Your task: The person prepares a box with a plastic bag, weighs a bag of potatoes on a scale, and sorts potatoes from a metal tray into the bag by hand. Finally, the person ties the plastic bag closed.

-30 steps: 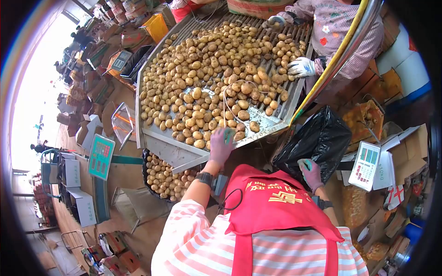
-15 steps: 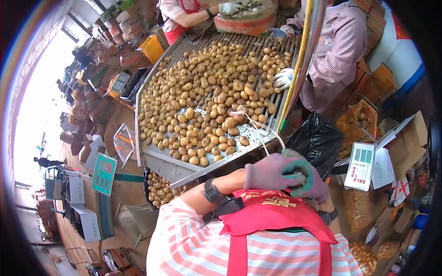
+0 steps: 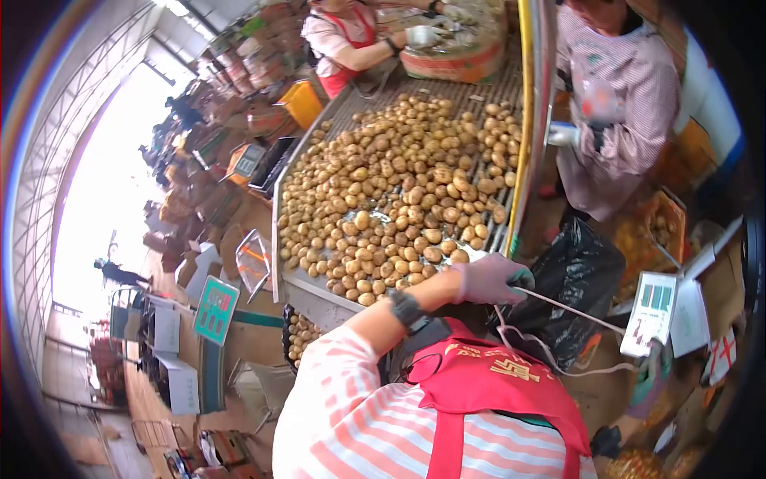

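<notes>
My left hand (image 3: 488, 279), in a purple glove with green on the fingers, is closed on a white string (image 3: 570, 310) beside the lower right corner of the sorting table (image 3: 307, 289). The string runs taut from it toward the scale display at the right, and a slack length loops below. My right hand (image 3: 653, 377), gloved alike, is low at the right by the white display (image 3: 648, 311); the slack string leads into its closed fingers. A black plastic bag (image 3: 578, 271) lies between my hands. Many potatoes (image 3: 399, 191) cover the table.
Across the table a gloved person handles a plastic-covered bundle (image 3: 451, 64). Another person in a checked top (image 3: 618, 88) stands at the right, behind a yellow pole (image 3: 527, 104). A green scale display (image 3: 216, 310) stands at the left. An orange crate (image 3: 666, 223) is at the right.
My hands were together at my chest; my right hand has moved far out to the right, and the string now stretches between them. The person at the right has drawn a hand back from the potatoes.
</notes>
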Tool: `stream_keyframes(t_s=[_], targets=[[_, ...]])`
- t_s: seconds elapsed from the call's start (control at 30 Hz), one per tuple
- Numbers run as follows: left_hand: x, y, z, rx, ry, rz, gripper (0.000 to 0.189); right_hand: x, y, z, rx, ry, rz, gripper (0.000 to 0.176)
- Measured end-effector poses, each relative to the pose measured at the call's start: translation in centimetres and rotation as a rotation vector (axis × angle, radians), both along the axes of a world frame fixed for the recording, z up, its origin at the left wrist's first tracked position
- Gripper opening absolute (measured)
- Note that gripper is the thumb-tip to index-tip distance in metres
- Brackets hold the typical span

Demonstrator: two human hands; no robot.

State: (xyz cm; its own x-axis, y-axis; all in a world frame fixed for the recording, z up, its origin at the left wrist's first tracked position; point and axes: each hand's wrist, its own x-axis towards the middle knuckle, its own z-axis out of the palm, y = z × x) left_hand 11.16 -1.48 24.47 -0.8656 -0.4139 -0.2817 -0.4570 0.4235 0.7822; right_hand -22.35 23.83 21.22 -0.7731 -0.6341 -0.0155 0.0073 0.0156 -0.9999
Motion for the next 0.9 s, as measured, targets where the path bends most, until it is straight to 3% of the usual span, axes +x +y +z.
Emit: stream_keyframes(t_s=[0.07,0.13,0.27,0.33,0.37,0.4,0.43,0.5,0.53,0.57,0.6,0.63,0.7,0.73,0.9], targets=[[-1.7,0.1,-2.0,-0.118,-0.067,0.007,0.031,-1.0,0.3,-0.9,0.071,0.097,0.146,0.026],[-4.1,0.3,-4.5,-0.111,-0.069,-0.007,0.031,-1.1,-0.3,-1.6,0.163,0.051,0.102,0.027],[-8.2,-0.2,-5.1,0.007,-0.037,0.002,0.032,-2.6,-2.7,-3.8,0.151,-0.047,-0.092,0.028],[-10.3,-1.5,-7.5,-0.194,-0.028,-0.011,0.034,-5.4,-3.2,-7.8,0.227,-0.069,-0.047,0.029],[-11.4,-1.6,-7.1,0.005,-0.009,0.16,0.033,-4.6,-4.7,-8.1,0.276,-0.087,-0.148,0.032],[-12.7,-2.8,-13.4,0.202,0.232,0.195,0.033,-5.1,-4.8,-9.6,0.157,-0.099,0.017,0.036],[-13.7,-3.5,-12.7,0.124,0.167,0.208,0.03,-3.3,-7.3,-7.5,0.122,-0.16,-0.011,0.037],[-15.6,-4.7,-10.9,-0.025,0.027,0.229,0.026,-3.9,-9.1,-8.8,0.184,-0.194,-0.035,0.036],[-16.1,-4.9,-13.8,-0.178,0.092,0.346,0.024,-4.8,-9.5,-10.9,0.21,-0.181,-0.011,0.037],[-16.8,-5.5,-14.4,-0.294,-0.118,0.298,0.025,-5.4,-10.5,-12.5,0.242,-0.139,-0.089,0.039],[-17.2,-6.2,-16.1,-0.277,-0.246,0.279,0.039,-6.9,-10.7,-17.6,0.334,0.025,-0.121,0.04],[-17.6,-6.8,-17.6,-0.274,-0.245,0.266,0.039,-8.6,-10.8,-21.6,0.429,0.185,-0.146,0.04],[-18.2,-8.1,-21.2,-0.307,-0.405,0.379,0.039,-8.8,-12.8,-20.4,0.64,0.272,-0.131,0.036],[-18.7,-9.3,-23.6,-0.274,-0.474,0.428,0.039,-9.5,-13.6,-22.5,0.655,0.374,-0.182,0.029],[-23.6,-12.8,-27.4,-0.332,-0.348,0.503,0.036,-11.6,-17.6,-27.8,0.747,0.528,-0.256,0.025]])
